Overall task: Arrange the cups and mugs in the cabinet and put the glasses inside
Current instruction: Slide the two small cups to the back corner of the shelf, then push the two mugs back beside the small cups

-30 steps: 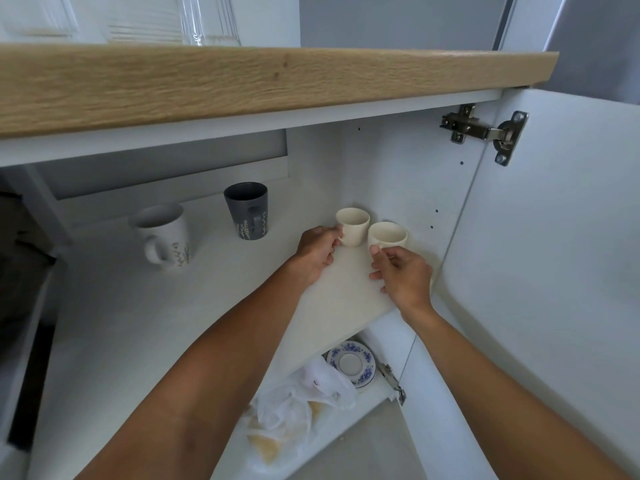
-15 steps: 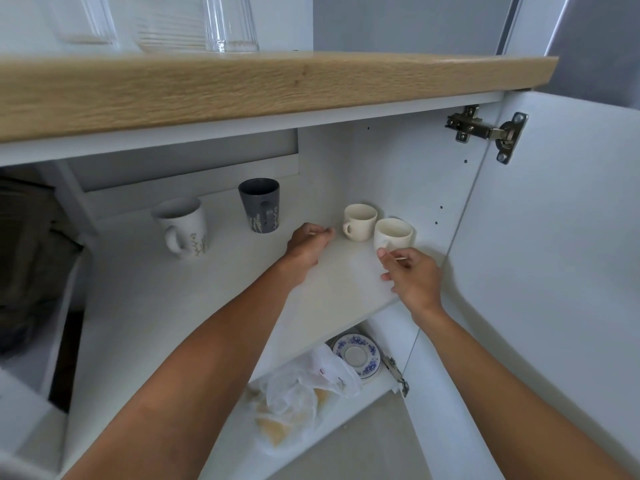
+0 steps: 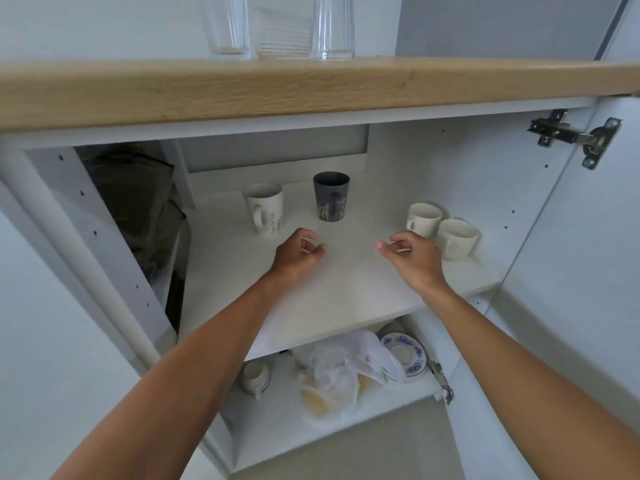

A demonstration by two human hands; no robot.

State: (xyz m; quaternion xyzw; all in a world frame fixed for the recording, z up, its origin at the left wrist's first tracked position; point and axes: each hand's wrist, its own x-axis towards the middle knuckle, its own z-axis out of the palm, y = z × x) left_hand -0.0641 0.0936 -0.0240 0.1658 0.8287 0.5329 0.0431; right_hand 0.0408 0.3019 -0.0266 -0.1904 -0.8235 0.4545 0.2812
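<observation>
Both hands, left hand point(image 3: 299, 249) and right hand point(image 3: 412, 254), are drawn back empty, loosely curled; two cream cups point(image 3: 441, 228) are left paired at the shelf's point(image 3: 346, 306) right edge.

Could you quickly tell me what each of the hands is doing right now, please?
Left hand: fingers loosely curled, holding nothing, above the shelf.
Right hand: fingers loosely curled, holding nothing, beside the two cream cups.

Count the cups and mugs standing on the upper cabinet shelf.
4. A white mug at back left, a dark grey mug beside it, and two small cream cups side by side at right. None looks hidden.
</observation>
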